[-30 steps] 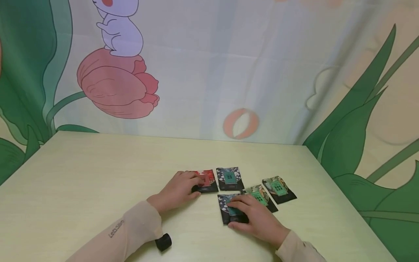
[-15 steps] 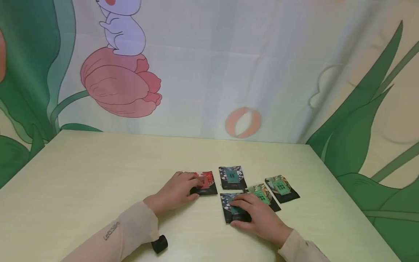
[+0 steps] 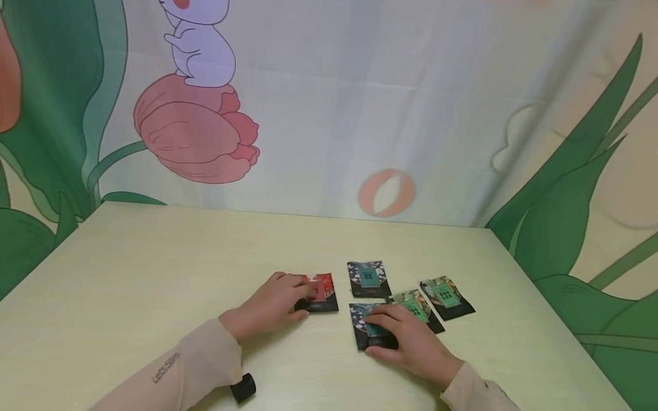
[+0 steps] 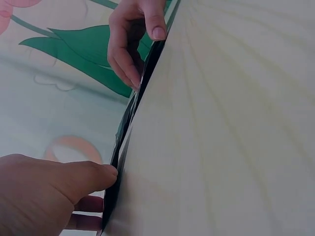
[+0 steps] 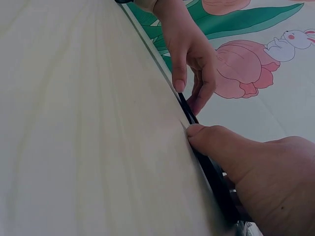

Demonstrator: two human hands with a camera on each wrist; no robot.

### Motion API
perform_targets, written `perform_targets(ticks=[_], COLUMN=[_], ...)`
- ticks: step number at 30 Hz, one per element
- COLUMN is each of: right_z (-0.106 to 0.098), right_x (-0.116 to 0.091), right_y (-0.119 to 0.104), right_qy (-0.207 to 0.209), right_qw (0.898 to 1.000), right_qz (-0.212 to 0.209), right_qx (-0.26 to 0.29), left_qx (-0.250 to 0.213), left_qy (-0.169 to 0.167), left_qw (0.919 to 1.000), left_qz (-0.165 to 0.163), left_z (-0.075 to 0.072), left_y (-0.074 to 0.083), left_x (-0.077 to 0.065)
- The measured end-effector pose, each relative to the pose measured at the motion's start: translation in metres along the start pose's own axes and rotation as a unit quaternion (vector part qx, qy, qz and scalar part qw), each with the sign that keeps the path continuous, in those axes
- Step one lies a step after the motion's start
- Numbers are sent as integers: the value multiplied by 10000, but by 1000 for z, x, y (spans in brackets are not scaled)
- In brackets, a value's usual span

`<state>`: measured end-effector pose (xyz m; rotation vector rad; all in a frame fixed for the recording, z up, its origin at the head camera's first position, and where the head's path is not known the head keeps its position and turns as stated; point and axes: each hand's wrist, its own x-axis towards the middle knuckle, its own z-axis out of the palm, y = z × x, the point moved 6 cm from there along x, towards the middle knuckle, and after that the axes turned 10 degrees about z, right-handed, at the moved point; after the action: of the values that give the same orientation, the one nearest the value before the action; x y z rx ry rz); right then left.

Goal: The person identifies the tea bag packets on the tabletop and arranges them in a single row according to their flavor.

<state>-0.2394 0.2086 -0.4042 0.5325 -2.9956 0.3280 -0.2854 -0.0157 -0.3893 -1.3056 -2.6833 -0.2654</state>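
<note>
My left hand [image 3: 277, 302] holds a red and black sachet [image 3: 325, 302] flat on the table, thumb at its near edge and fingers over its printed front. To the right, my right hand [image 3: 411, 342] grips a blue and black sachet [image 3: 361, 334] with a teal label, fingers bent over the top and thumb along the near side. The palm covers part of that sachet. In the left wrist view the left thumb [image 4: 93, 178] meets a dark sachet edge; in the right wrist view the right thumb [image 5: 211, 142] does likewise.
Behind the right hand's sachet lies a matching blue one [image 3: 369, 279]. Two green-labelled sachets, one partly behind the right hand [image 3: 418, 308] and one farther right [image 3: 447, 297], lie tilted. A black cylindrical piece [image 3: 244, 388] sits by the left cuff. A printed curtain [image 3: 308, 114] backs the table [image 3: 169, 257].
My left hand has drawn the red sachet left and slightly nearer, widening the gap to the blue sachets. The right hand and its sachet stay put; the head view has shifted slightly.
</note>
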Motion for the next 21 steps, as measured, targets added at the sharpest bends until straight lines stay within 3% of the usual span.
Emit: perform_targets(ticks=[21], right_z=[0], right_x=[0], right_y=[-2], right_qy=[249], right_qw=[9994], right_qz=[-223], right_qx=[-12], left_qx=[132], left_qy=[283], left_qw=[9988], left_qz=[379], left_z=[-10], left_y=[2], left_x=[-39])
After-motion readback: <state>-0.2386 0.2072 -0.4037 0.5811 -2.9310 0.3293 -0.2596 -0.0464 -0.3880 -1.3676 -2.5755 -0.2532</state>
